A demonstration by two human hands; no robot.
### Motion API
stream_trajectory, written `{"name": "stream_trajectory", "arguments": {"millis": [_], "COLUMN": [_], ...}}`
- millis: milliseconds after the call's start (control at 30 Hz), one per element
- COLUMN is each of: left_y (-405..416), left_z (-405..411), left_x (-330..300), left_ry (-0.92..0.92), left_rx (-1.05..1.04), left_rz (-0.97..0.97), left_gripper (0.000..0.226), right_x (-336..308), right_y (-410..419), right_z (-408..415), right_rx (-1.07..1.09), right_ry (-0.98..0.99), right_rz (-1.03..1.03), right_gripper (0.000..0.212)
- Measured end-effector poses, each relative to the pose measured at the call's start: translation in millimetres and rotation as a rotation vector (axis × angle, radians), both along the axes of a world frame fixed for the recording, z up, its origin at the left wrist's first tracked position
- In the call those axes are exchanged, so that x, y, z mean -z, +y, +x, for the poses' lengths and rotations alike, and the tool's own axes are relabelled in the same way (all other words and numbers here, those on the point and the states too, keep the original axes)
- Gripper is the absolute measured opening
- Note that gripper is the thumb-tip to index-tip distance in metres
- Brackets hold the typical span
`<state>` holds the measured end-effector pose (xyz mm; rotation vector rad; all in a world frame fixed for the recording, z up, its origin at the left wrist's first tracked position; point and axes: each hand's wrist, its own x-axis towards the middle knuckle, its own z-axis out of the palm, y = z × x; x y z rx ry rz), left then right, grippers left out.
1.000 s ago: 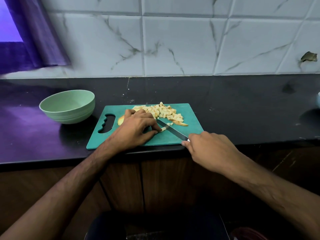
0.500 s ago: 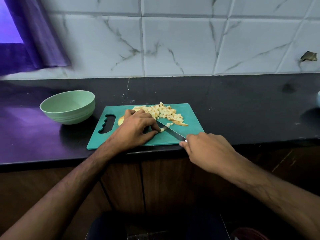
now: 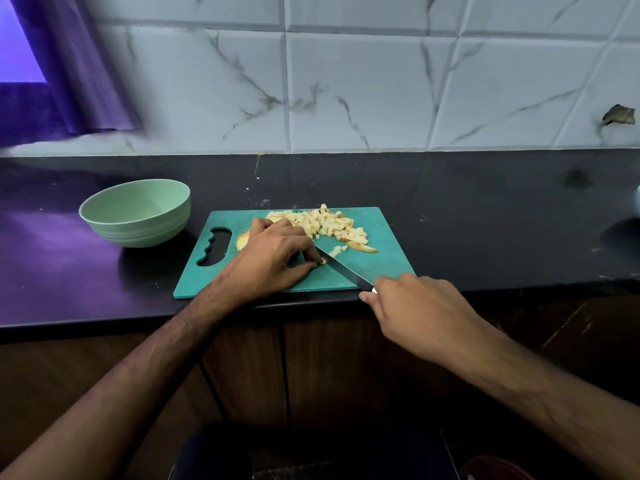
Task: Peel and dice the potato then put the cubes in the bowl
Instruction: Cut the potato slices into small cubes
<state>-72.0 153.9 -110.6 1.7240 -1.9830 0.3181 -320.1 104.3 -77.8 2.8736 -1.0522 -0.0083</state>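
A teal cutting board (image 3: 381,268) lies at the counter's front edge. A heap of pale potato cubes (image 3: 329,225) sits on its far side, with a few loose bits (image 3: 337,250) and a potato slice (image 3: 362,247) nearby. My left hand (image 3: 277,259) presses a small potato piece (image 3: 322,260) down with its fingertips; a larger potato piece (image 3: 242,241) shows behind it. My right hand (image 3: 415,306) grips the handle of a knife (image 3: 343,268), whose blade lies against the held piece. An empty pale green bowl (image 3: 138,211) stands left of the board.
The dark counter (image 3: 485,220) runs wide to the right and left of the board. A marbled tile wall (image 3: 346,81) rises behind, and a purple curtain (image 3: 69,64) hangs at the far left. Wooden cabinet doors (image 3: 311,368) are below the counter edge.
The knife blade has slid slightly along the held potato piece and my right hand has shifted a little. My left hand stays in place on the piece.
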Motion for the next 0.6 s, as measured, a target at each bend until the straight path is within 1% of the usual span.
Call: {"name": "stream_trajectory", "arguments": {"millis": [100, 267, 367, 533, 600], "left_y": [2, 3, 3, 5, 5], "left_z": [-1, -3, -3, -3, -4], "left_x": [0, 0, 0, -1, -1], "left_ry": [0.01, 0.082, 0.077, 0.088, 0.084], "left_rx": [-0.005, -0.024, -0.03, -0.019, -0.019], "left_rz": [-0.02, -0.028, -0.026, -0.026, -0.038], "left_gripper": [0.008, 0.026, 0.029, 0.03, 0.03], "right_x": [-2, -7, -3, -1, -3], "right_y": [-9, -4, 6, 6, -2], "right_z": [7, -7, -12, 4, 10], "right_rx": [-0.006, 0.013, 0.003, -0.025, -0.018], "right_ry": [0.003, 0.0, 0.007, 0.001, 0.005], "right_rz": [0.011, -0.007, -0.007, -0.016, 0.031], "right_gripper": [0.037, 0.039, 0.038, 0.034, 0.036]}}
